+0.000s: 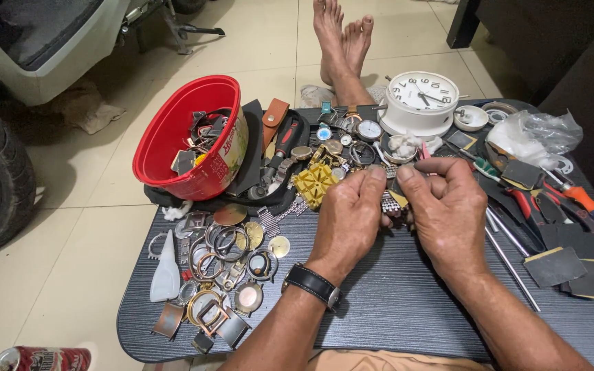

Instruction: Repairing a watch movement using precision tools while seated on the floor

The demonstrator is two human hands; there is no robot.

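- A tiled floor lies under a low dark table crowded with watch parts.
- The left hand and right hand meet at the table's centre, both pinched shut on one metal watch band, likely held close for fine work.
- At 10 o'clock, one red tub gathers loose scraps.
- At 12 o'clock stands one white clock.
- At 8 o'clock, a dozen or so watch cases lie spread for picking.

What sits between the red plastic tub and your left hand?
In the head view, a yellow square watch-case holder lies between the red plastic tub and the left hand.
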